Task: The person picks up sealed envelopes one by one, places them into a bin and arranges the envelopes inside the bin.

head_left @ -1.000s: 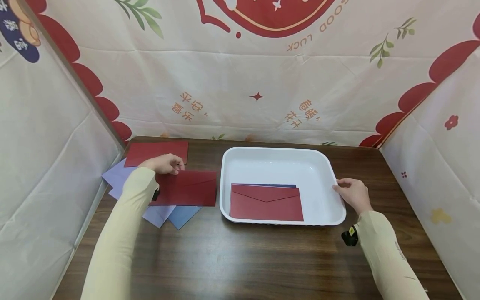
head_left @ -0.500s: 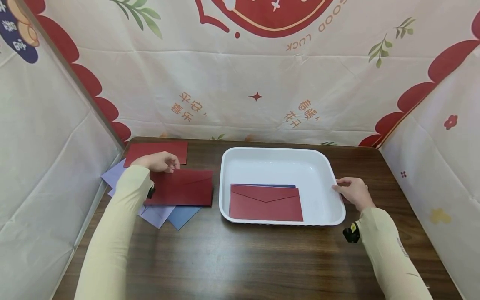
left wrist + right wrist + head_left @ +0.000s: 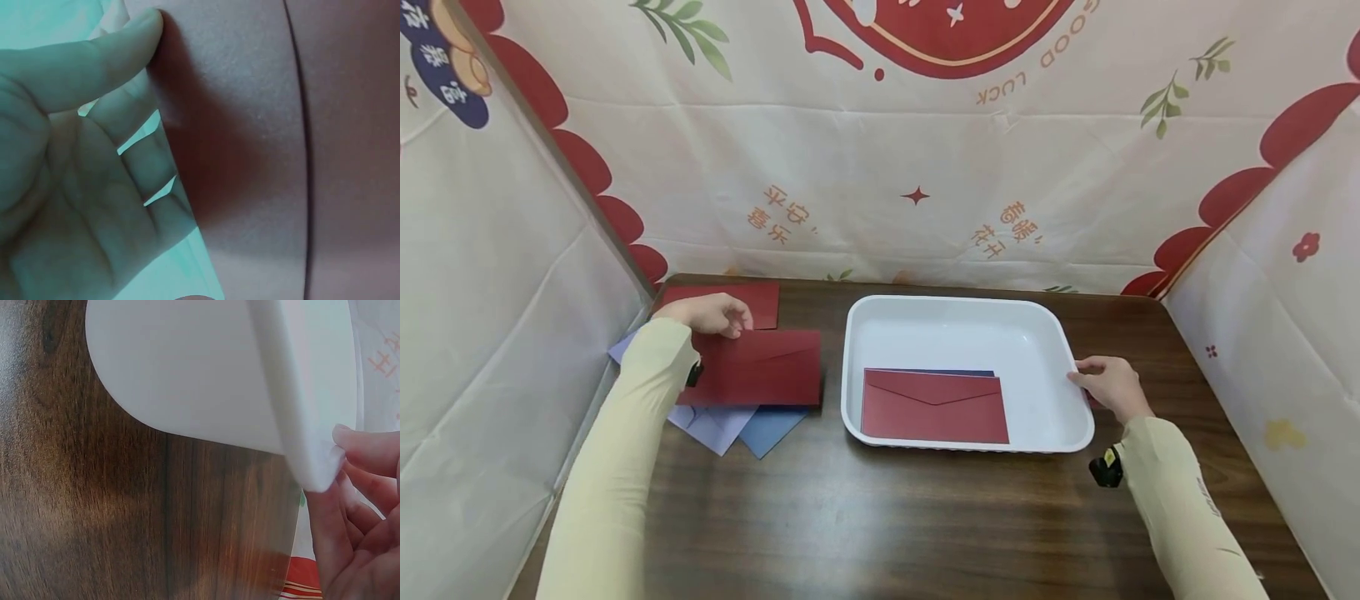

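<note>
My left hand (image 3: 709,315) pinches the top edge of a dark red envelope (image 3: 767,367) above the loose envelopes on the left. In the left wrist view the thumb lies on the near face of that envelope (image 3: 250,125), with the other fingers behind it. My right hand (image 3: 1111,387) grips the right rim of a white tray (image 3: 1045,333), thumb on the inner side and fingers under the lip (image 3: 319,469). Inside the tray lies a red envelope (image 3: 932,417), flap side up, over a blue one (image 3: 955,372) that shows only as a thin strip.
Another red envelope (image 3: 760,302) lies at the back left. Lilac (image 3: 718,427) and blue (image 3: 775,427) envelopes stick out beneath the held one. The brown wooden table (image 3: 887,517) is bounded by printed cloth walls (image 3: 880,233) at the back and sides.
My left hand has drawn the dark red envelope a little to the left and slightly upward in the head view. The right hand and the tray stay in place.
</note>
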